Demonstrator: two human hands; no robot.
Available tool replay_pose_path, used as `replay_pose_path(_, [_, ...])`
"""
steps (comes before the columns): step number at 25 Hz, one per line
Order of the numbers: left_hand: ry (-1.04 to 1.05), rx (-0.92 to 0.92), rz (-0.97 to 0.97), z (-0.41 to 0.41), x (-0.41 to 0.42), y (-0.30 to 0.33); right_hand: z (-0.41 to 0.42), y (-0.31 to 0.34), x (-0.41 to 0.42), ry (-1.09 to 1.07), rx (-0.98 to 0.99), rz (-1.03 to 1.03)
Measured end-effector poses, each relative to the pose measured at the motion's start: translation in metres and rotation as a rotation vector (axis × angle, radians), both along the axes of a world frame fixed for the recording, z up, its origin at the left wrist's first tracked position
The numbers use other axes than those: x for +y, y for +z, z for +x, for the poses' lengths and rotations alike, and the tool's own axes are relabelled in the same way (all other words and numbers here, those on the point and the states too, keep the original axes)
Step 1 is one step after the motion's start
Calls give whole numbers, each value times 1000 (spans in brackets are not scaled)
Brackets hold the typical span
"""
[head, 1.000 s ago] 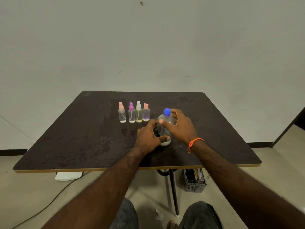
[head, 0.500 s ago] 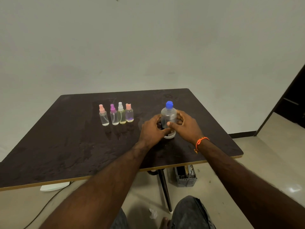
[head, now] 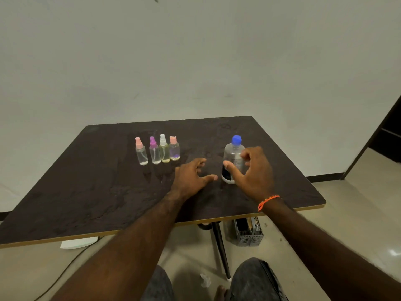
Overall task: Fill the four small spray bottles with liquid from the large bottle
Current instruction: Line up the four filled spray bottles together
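The large clear bottle [head: 233, 158] with a blue cap stands upright on the dark table [head: 86, 192], right of centre. My right hand [head: 253, 170] hovers just in front of and right of it, fingers loosely spread, not gripping. My left hand [head: 191, 177] is a short way left of the bottle, low over the table, fingers relaxed. Several small spray bottles stand in a row at the back left: a pink-capped bottle [head: 141, 152], a purple-capped bottle [head: 154, 151], a white-capped bottle [head: 164, 149] with yellowish liquid, and a peach-capped bottle [head: 174, 148].
A grey perforated basket [head: 248, 232] sits on the floor under the table's right front edge beside the black table leg [head: 220, 248]. A white object [head: 78, 243] and a cable lie on the floor at the left. My knees are below the front edge.
Both hands have let go of the large bottle and drawn apart from it. The left hand moved left, the right hand opened beside the bottle. The view shifted slightly.
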State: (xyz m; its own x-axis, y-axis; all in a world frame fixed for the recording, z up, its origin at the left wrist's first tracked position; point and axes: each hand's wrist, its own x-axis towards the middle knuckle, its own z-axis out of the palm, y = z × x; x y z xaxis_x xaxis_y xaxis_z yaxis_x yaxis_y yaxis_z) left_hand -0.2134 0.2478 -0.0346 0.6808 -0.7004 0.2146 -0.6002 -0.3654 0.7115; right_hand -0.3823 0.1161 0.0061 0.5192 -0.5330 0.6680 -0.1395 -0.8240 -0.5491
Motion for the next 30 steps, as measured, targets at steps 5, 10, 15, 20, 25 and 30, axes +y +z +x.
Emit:
replay_pose_path(5, [180,-48,21,40,67,-3,43,-15,60,268,215,-39])
replay_pose_path(10, [515,-92,40,88,115,-3,120,-28,71,285,506,74])
replay_pose_path(15, [515,223,132,156,117,2,189,-27,41,199,568,275])
replay_pose_path(20, [180,445,-102,200,107,16,239,-25,15,342,502,542])
replay_pose_path(25, [-20,431,-93,203,89,17,254,-33,16,447,482,473])
replay_pose_path(30, [-29,411,-84,212,91,8,263,-40,21,533,462,521])
